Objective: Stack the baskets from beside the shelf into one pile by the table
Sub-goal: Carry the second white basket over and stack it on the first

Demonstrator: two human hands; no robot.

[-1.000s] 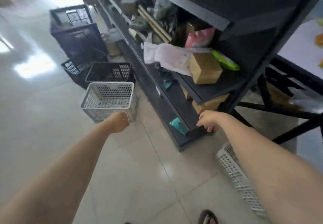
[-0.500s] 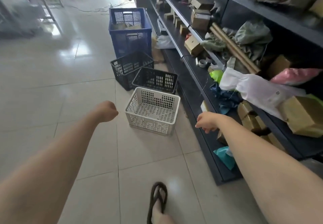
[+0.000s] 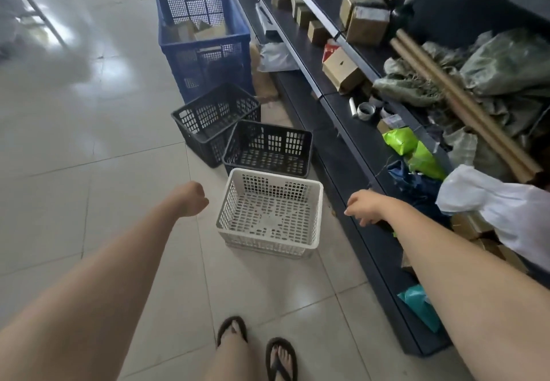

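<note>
A white basket (image 3: pixel 269 212) stands upright on the floor tiles beside the dark shelf (image 3: pixel 351 148). Behind it sit two black baskets: one (image 3: pixel 268 150) right behind the white one, the other (image 3: pixel 212 123) further left, tilted against a tall blue crate (image 3: pixel 205 41). My left hand (image 3: pixel 192 199) hovers just left of the white basket, fingers curled into a fist, holding nothing. My right hand (image 3: pixel 364 206) hangs to the basket's right, near the shelf's lower edge, fingers loosely bent downward and empty. Neither hand touches a basket.
The shelf along the right carries cardboard boxes (image 3: pixel 366 22), cardboard tubes (image 3: pixel 458 101), green bags (image 3: pixel 413 150) and white plastic (image 3: pixel 500 202). The blue crate holds boxes. My feet in sandals (image 3: pixel 281 360) stand on the tiles below. Shiny tiled floor spreads to the left.
The view has swung from the shelf's end towards the baskets, and I have stepped closer. The white basket now sits between my two hands. Both hands stay empty.
</note>
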